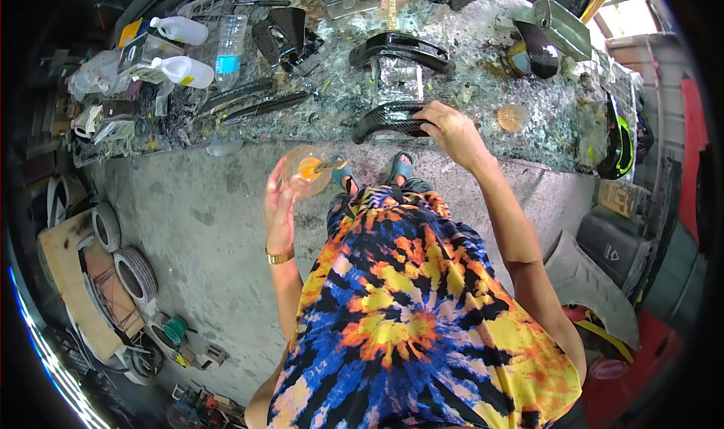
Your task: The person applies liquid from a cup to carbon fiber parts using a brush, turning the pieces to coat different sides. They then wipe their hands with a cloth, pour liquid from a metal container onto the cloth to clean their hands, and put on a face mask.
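Right fingers (431,117) grip carbon trim piece (385,121).

bare bench edge (528,146) right, bottles (185,71) and trim strips (256,101) crowd left

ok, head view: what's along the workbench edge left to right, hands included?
White bottles → clear water bottle → left hand holding a clear cup of orange liquid → right hand on a black carbon-fibre part → round orange disc.
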Motion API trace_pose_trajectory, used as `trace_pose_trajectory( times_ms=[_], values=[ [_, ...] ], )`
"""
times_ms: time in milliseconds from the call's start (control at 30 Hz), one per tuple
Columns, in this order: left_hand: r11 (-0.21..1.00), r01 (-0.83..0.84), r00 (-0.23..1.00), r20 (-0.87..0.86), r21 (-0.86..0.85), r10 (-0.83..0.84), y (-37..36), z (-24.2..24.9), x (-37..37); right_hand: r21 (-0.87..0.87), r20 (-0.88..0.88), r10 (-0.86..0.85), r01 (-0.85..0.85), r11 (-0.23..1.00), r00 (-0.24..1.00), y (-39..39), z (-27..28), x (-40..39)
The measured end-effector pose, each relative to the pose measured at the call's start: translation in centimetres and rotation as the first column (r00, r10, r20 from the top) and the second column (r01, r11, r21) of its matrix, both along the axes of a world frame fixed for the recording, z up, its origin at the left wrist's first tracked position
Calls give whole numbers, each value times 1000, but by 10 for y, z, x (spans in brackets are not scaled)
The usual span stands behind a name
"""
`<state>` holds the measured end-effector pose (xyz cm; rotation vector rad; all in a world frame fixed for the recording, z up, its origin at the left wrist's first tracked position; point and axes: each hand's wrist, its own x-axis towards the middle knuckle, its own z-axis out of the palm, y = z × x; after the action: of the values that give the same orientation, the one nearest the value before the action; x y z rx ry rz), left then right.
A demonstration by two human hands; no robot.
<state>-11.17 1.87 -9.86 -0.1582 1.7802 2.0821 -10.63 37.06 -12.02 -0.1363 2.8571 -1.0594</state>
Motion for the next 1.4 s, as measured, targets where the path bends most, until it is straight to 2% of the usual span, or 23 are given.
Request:
trace_pose_trajectory(
  times_ms=[200,300,400,500,600,833,967,1100,1400],
  values=[
    [1000,-11,1000,3,-1,11,2,1,-1,-1,-117,-74,75,997,990,-10,-9,14],
    [1000,-5,1000,9,4,5,1,0,-3,-51,-109,-99,94,994,989,-11,-10,13],
    [1000,-2,1000,16,2,2,0,0,-3,-103,-22,-88,85,991,996,-6,-3,5],
    [1000,-1,1000,19,-9,1,0,1,-4,-116,-24,-55,52,992,998,2,5,-5],
    [1000,-17,999,28,-14,18,3,4,-2,-125,50,4,2,992,999,9,11,-16],
    [999,-45,999,29,-18,45,1,2,1,-159,49,77,-68,985,996,17,-1,-28],
    [997,-63,998,28,-44,64,1,8,2,-183,89,42,-25,983,995,16,0,-26],
    [999,-35,999,14,-31,35,-3,5,1,-167,52,62,-52,985,997,16,-4,-25],
    [1000,-17,1000,-2,2,17,-1,1,-2,-152,94,108,-93,984,990,17,4,-30]
  ],
)
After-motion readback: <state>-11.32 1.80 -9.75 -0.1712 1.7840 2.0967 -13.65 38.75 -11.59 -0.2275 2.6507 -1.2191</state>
